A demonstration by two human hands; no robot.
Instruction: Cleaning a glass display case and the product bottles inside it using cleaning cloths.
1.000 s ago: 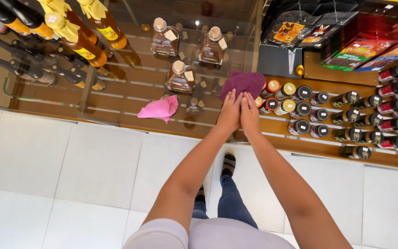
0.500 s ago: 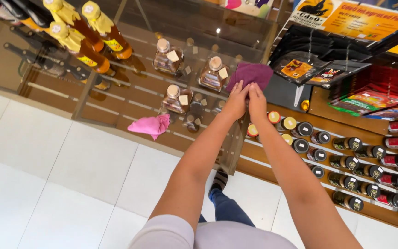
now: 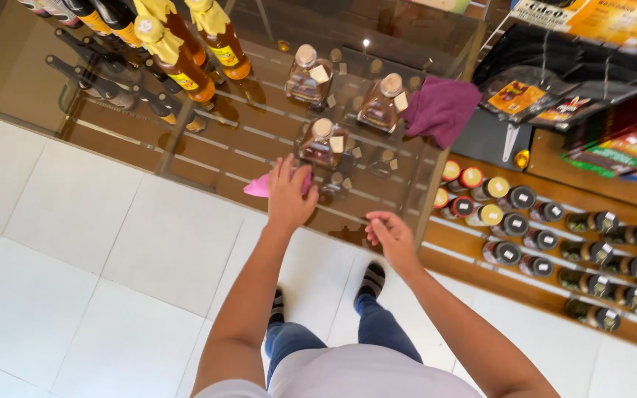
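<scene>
At twelve o'clock on the glass counter (image 3: 208,158), three squat bottles carry small cream tags (image 3: 320,73), and the tall amber bottles at eleven wear yellow-and-red labels (image 3: 186,79). At two o'clock, dark hanging packets (image 3: 516,98) show orange panels under an orange sign (image 3: 591,15). Red and green flat packages (image 3: 613,151) lie at three o'clock, above jars with white label squares (image 3: 510,253).

Bright, even indoor light. Glass shelf (image 3: 259,140) shows a small lamp glint and bottle reflections. Soft shadows, mild wide-angle stretch at edges, slight blur overall.
</scene>
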